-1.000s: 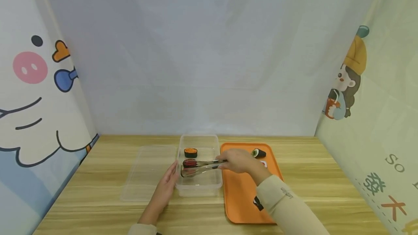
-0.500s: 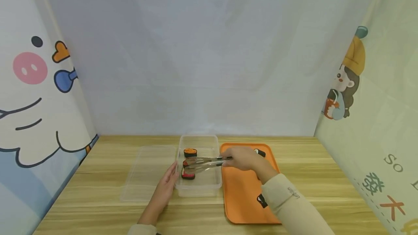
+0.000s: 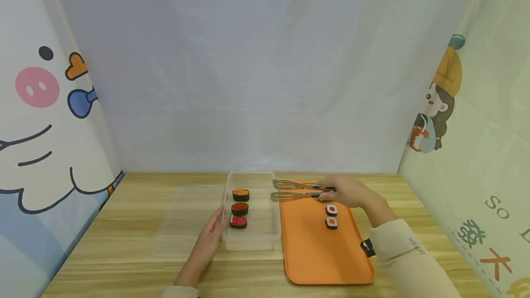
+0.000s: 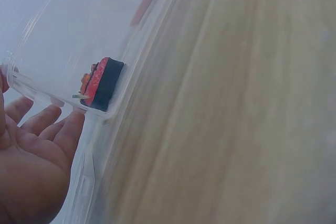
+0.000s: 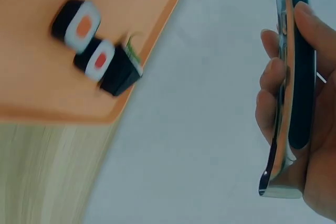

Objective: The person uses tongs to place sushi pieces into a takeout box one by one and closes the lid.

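My left hand [image 3: 211,233] rests its extended fingers against the left wall of a clear plastic box [image 3: 262,217]. Inside the box, along that wall, sit three toy sushi pieces wrapped in black: an orange-topped one [image 3: 241,195], a dark red one [image 3: 239,209] and a bright red one [image 3: 238,222]. My right hand [image 3: 352,191] grips metal serving tongs [image 3: 285,195] with dark handles; their spread tips hold nothing, over the gap between box and orange tray [image 3: 310,256]. Two sushi rolls, red-centred [image 3: 331,210] and orange-centred [image 3: 331,223], lie on the tray. Beside them is a black cone-shaped roll [image 5: 121,72], mostly hidden in the head view.
A clear flat lid [image 3: 184,229] lies on the wooden table [image 3: 124,243] left of the box. A pale cloth [image 3: 256,82] hangs behind the table, with printed curtains on both sides. A black tag [image 3: 367,247] shows at my right sleeve.
The bright red sushi has been let go in the box. My right hand has moved the tongs up and right, out of the box toward the tray. The left hand stays put.
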